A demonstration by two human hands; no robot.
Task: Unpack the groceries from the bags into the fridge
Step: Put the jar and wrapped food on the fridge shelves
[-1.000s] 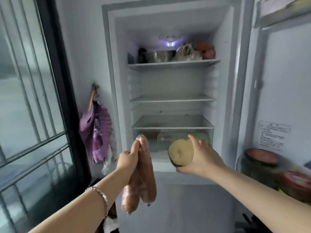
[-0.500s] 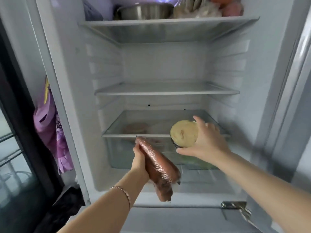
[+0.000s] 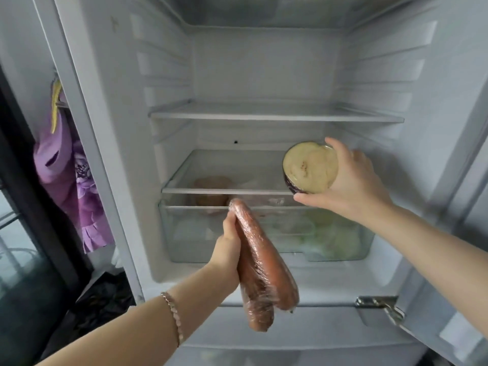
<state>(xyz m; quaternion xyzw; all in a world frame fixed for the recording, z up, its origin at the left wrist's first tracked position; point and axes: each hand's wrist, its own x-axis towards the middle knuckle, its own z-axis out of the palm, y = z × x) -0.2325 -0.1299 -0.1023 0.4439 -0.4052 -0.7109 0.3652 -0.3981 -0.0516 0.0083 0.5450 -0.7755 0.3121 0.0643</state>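
The fridge (image 3: pixel 169 273) stands open in front of me. My left hand (image 3: pixel 228 256) grips the top end of two orange carrots wrapped in clear film (image 3: pixel 260 265), which hang down in front of the crisper drawer (image 3: pixel 184 233). My right hand (image 3: pixel 351 184) holds a cut half eggplant (image 3: pixel 310 167), pale cut face toward me, purple skin at its lower edge. It hovers at the right end of the glass shelf (image 3: pixel 224 191) above the drawer.
A bare shelf (image 3: pixel 274 116) sits higher up. The drawer holds pale green vegetables (image 3: pixel 332 233) and a brownish item (image 3: pixel 211 191) under the glass. A purple floral cloth (image 3: pixel 68 178) hangs on the left wall. A door hinge (image 3: pixel 380 306) is at lower right.
The view has closed in on the fridge and the top shelf has left the frame. Both hands have pushed forward; the eggplant now sits above the lower glass shelf's right end.
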